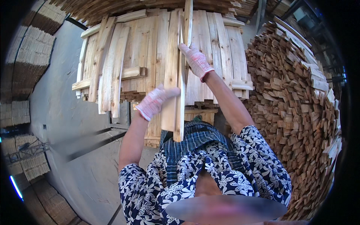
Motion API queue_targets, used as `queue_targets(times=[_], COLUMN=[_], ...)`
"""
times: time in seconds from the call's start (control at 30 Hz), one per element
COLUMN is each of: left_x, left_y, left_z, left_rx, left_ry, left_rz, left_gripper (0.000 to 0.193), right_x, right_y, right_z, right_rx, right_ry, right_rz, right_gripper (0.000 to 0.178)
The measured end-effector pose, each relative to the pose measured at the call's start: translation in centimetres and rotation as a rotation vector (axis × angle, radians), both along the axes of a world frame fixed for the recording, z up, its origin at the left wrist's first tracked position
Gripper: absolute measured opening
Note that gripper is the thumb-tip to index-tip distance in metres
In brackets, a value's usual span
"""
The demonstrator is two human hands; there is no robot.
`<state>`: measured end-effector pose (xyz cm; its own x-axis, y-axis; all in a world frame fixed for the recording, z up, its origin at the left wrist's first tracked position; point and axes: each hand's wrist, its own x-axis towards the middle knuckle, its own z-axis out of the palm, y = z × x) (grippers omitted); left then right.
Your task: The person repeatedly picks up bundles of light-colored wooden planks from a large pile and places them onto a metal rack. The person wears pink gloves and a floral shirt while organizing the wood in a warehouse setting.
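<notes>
My right hand (195,62), in a pinkish-white work glove, is closed round a long, narrow wooden board (188,24) tipped up on its edge. Just left of that, a wider pale board (171,77) lies lengthwise, its near end reaching toward my waist. Against this wider board is my left hand (154,102), gloved the same way. Its fingers point right across the wood but are smeared by motion, so their grip is unclear. Beneath both hands spreads a layer of pale boards (140,48) laid side by side on a stack.
Loose boards (114,69) lie on the stack's left part, near a short crosswise batten (131,72). A large heap of wood pieces (288,101) rises on the right. Bundled slats (33,48) stand far left beyond the grey floor (71,97). A dark metal bar (95,144) is at lower left.
</notes>
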<state>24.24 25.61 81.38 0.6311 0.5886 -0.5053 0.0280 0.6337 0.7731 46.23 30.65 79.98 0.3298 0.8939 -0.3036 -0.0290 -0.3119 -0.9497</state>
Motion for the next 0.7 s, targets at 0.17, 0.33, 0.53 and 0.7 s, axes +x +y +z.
queue_targets(times=[0.17,0.33,0.53,0.7], left_x=[1.1,3.0,-6.1,-11.1], left_y=[0.4,1.3,5.4,8.7], left_z=[0.2,1.0,0.8,-1.1], left_rx=[0.125,-0.011,0.688,0.988], left_ry=[0.046,-0.067,0.637,1.834], left_rz=[-0.049,0.096,0.245,-0.219], left_gripper=[0.049,0.039,0.059,0.090], right_x=[0.4,1.3,12.3,21.1], right_y=[-5.3,-8.7,-6.5,-4.3], right_z=[3.3,2.7,4.3,-1.5], right_rx=[-0.100,0.105,-0.051,-0.257], right_ry=[-0.342,0.358,-0.232,-1.004], right_rz=[0.056,0.023,-0.056,-0.003], right_gripper=[0.101,0.097,0.079,0.088])
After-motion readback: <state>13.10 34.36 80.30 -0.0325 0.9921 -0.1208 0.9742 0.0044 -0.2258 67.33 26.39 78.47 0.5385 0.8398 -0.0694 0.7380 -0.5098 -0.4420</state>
